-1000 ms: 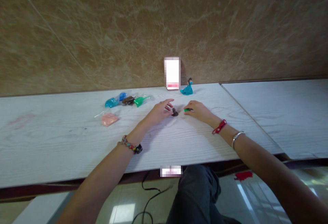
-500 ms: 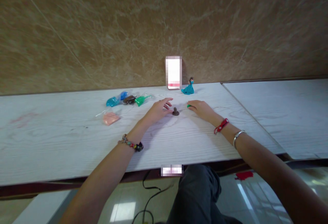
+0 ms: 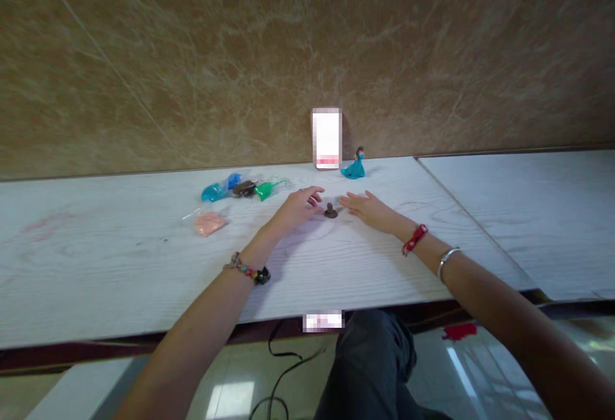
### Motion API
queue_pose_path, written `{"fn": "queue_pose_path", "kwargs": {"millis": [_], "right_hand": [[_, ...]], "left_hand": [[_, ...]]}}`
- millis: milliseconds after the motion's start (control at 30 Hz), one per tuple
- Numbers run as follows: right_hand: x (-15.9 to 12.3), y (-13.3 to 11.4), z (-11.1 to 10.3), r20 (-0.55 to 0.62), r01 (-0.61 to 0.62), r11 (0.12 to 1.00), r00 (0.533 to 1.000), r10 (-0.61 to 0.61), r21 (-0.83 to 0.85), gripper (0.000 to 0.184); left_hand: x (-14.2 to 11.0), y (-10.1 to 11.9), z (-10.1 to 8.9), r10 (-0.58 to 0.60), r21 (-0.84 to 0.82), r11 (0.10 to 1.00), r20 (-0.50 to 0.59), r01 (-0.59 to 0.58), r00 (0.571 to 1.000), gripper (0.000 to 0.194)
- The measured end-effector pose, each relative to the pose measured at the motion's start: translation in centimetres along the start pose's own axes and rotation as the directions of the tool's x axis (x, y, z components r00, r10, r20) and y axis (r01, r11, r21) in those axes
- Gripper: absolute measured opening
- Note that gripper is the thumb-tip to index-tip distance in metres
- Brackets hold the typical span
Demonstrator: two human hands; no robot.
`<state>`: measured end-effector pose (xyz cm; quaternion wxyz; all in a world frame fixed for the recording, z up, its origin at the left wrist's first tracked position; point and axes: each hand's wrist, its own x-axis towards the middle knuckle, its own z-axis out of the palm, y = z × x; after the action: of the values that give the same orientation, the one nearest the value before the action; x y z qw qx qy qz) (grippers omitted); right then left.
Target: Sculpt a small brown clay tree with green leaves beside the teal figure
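A small brown clay piece (image 3: 330,210) stands on the white wood-grain table (image 3: 120,260) between my two hands. My left hand (image 3: 298,205) rests just left of it, fingers apart and stretched toward it, holding nothing. On the other side, my right hand (image 3: 368,207) lies flat on the table with its fingers extended and their tips close to the piece. The green bit seen earlier does not show. A teal clay figurine (image 3: 354,167) stands behind, by the wall.
A blurred white card (image 3: 327,138) leans on the marbled wall. Small bags of blue (image 3: 218,189), brown (image 3: 243,187), green (image 3: 266,188) and pink clay (image 3: 209,223) lie at the left. A second table panel (image 3: 528,215) adjoins on the right. A black cable (image 3: 283,369) hangs below.
My right hand has flattened and slid left toward the brown piece; the green bit it pinched is out of sight. My left hand has barely moved.
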<state>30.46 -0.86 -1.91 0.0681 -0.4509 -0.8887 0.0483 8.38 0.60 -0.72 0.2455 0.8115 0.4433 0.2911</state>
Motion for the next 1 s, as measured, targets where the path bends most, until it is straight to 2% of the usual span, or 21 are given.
{"fn": "queue_pose_path", "kwargs": {"millis": [100, 233, 367, 500, 667, 767, 833, 933, 1000], "right_hand": [[-0.2, 0.2, -0.1, -0.013, -0.066, 0.998, 0.998, 0.066, -0.025, 0.04], [-0.3, 0.2, -0.4, 0.05, 0.014, 0.999, 0.999, -0.017, 0.044, 0.039], [-0.3, 0.1, -0.4, 0.006, -0.085, 0.996, 0.996, 0.085, 0.004, 0.04], [-0.3, 0.2, -0.3, 0.08, 0.042, 0.997, 0.996, -0.047, 0.065, 0.039], [-0.6, 1.0, -0.3, 0.041, -0.083, 0.996, 0.996, 0.084, -0.014, 0.042], [-0.8, 1.0, -0.5, 0.11, 0.003, 0.998, 0.994, -0.01, 0.061, 0.042], [-0.7, 0.9, -0.6, 0.108, 0.048, 0.995, 0.993, -0.057, 0.084, 0.041], [-0.7, 0.9, -0.7, 0.046, -0.051, 0.999, 0.998, 0.051, 0.013, 0.043], [-0.9, 1.3, -0.8, 0.056, -0.086, 0.996, 0.995, 0.085, 0.017, 0.044]], "left_hand": [[0.0, -0.2, 0.1, 0.006, 0.041, 0.999, 0.012, -0.006, 1.0, 0.038], [0.1, -0.4, 0.0, 0.004, 0.07, 0.998, 0.025, -0.006, 1.0, 0.036], [0.1, -0.3, -0.1, 0.003, 0.091, 0.996, 0.04, -0.006, 0.999, 0.035], [0.1, -0.1, -0.2, -0.008, 0.088, 0.996, 0.023, 0.006, 1.0, 0.035], [0.1, -0.1, -0.2, 0.015, 0.116, 0.993, 0.034, -0.018, 0.999, 0.033], [0.1, -0.2, -0.3, 0.018, 0.116, 0.993, 0.016, -0.02, 1.0, 0.033], [0.1, -0.3, -0.3, 0.014, 0.124, 0.992, 0.043, -0.019, 0.999, 0.033], [0.1, -0.3, -0.3, 0.012, 0.134, 0.991, 0.065, -0.02, 0.998, 0.033], [0.2, -0.4, -0.4, 0.005, 0.129, 0.992, 0.048, -0.011, 0.999, 0.034]]}}
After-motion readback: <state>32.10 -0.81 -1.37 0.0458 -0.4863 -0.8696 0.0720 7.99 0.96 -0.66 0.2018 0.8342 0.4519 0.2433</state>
